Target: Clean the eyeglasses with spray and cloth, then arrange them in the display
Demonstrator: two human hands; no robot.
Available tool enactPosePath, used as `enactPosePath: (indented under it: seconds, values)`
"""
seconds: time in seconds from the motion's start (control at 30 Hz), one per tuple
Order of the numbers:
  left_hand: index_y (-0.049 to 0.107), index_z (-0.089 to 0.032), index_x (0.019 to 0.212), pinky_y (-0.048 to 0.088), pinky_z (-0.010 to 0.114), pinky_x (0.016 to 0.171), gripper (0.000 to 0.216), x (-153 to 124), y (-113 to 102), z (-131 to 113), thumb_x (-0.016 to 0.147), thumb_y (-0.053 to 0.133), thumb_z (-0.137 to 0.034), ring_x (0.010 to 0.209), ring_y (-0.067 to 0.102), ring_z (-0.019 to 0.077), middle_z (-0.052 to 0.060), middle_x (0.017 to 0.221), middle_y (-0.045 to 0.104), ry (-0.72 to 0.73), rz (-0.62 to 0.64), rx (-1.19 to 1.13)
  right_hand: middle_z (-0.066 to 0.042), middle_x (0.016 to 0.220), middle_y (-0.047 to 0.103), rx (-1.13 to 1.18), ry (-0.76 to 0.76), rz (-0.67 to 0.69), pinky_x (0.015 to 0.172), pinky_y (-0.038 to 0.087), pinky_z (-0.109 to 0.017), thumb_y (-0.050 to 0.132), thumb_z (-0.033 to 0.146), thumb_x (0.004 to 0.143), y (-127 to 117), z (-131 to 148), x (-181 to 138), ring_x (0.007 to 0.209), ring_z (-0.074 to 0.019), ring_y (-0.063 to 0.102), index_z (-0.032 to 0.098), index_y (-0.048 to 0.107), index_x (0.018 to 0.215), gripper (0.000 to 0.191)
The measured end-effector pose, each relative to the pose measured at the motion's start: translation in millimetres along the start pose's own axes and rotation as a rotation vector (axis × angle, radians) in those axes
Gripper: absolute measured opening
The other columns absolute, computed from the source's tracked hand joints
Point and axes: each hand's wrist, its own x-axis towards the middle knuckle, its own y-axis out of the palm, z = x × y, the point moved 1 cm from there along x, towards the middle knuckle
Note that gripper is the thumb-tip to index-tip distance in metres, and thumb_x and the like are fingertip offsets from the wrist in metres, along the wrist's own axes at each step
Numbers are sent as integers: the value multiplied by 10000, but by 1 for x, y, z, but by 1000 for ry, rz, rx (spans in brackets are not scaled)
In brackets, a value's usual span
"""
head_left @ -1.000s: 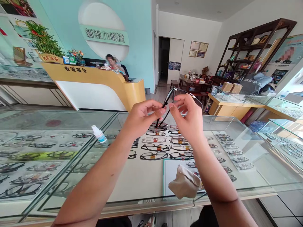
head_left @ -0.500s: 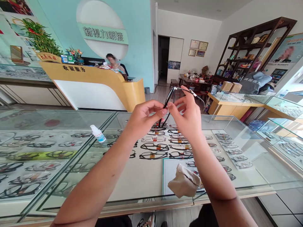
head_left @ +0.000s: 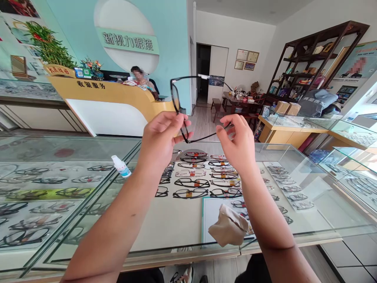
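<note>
A left hand (head_left: 160,137), thumb and fingers clamped on the front of black-rimmed glasses (head_left: 176,99), holds them aloft above a glass display counter (head_left: 171,228), the frame turned nearly edge-on with both temple arms stretching right. The right hand (head_left: 238,142), fingers curled, closes on the end of the lower temple arm; its thumb hides part of that contact. The upper temple arm, with a pale section along it, reaches free of both hands. Both bare forearms rise from the bottom of the view, wrists well apart, upper arms cut off.

Beneath, rows of spectacles (head_left: 191,182) lie inside the counter, partly covered by the forearms. A crumpled beige cloth (head_left: 228,228) rests beside the right forearm; a white bottle (head_left: 121,166), its label too small to read, is left of the left forearm. Beyond, a person (head_left: 143,80) sits partly hidden behind a yellow desk (head_left: 118,92).
</note>
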Motion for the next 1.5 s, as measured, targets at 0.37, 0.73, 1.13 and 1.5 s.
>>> enactPosePath:
  seconds: [0.37, 0.73, 1.13, 1.5]
  values:
    - [715, -222, 895, 712, 392, 831, 513, -2, 2, 6, 687, 1057, -544, 1075, 729, 240, 79, 1153, 762, -24, 48, 77, -113, 1169, 650, -262, -135, 68, 989, 505, -527, 730, 469, 1014, -1, 11, -8, 1147, -342, 624, 263, 762, 1382, 423]
    - [570, -241, 923, 593, 293, 699, 534, -21, 12, -2, 768, 985, -540, 1003, 720, 206, 76, 1300, 720, -72, 225, 165, -49, 1157, 736, 254, -300, 403, 948, 598, -400, 635, 205, 1047, 9, 22, -15, 1046, -224, 688, 259, 678, 1171, 143]
    - [656, -240, 1007, 515, 425, 1166, 351, -10, -66, -25, 918, 883, -492, 1300, 693, 253, 65, 1308, 750, 254, -99, 447, -90, 1255, 813, 218, -175, 228, 987, 559, -405, 591, 337, 1100, -3, -7, -25, 1090, -240, 727, 240, 770, 1216, 234]
    - [444, -217, 1062, 388, 440, 1127, 538, -19, -234, 62, 744, 874, -149, 1125, 510, 217, -7, 1080, 475, 96, -621, 846, -156, 1260, 833, 166, 47, -49, 1005, 576, -450, 546, 543, 1110, 25, -100, -62, 1099, -279, 737, 202, 804, 1208, 438]
